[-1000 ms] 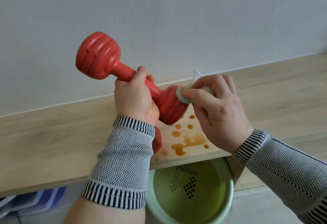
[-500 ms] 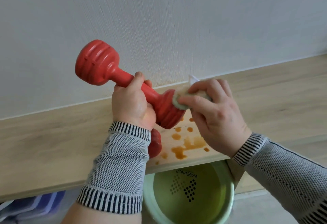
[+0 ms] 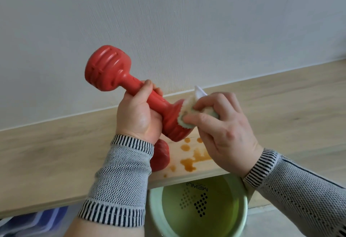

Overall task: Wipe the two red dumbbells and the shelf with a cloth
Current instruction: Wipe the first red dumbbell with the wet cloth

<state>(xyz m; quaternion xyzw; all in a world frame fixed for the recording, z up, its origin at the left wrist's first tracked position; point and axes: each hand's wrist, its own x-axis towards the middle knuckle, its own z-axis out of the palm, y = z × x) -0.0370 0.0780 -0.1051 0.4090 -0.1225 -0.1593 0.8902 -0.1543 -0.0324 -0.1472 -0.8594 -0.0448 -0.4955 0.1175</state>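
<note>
**Red dumbbell held up and rubbed with a cloth**

Left hand (image 3: 137,117) wrapped tight round the thin middle bar of a red dumbbell (image 3: 131,90). Dumbbell up in the air above the shelf (image 3: 46,158), tilted, one fat end high and to the left near the wall (image 3: 168,21), the other fat end low and to the right.

Right hand (image 3: 221,133) pinching a fluffy pale cloth (image 3: 189,113), fingers curled over it. Cloth pressed right on the low end of the dumbbell. A white corner of the cloth poking up behind the fingers.

Second red dumbbell (image 3: 160,155) lying on the shelf, just under the left wrist. Only one round end showing, the rest hidden by the grey knit sleeve (image 3: 119,186) with striped cuffs.

Brown sticky-looking spots (image 3: 192,160) on the light wood shelf, beside the second dumbbell and under the right hand.

Green bucket (image 3: 155,210) down below the front edge of the shelf, with black dots and letters inside. Something blue with stripes (image 3: 37,220) in the bottom left corner, too blurry to tell.
</note>
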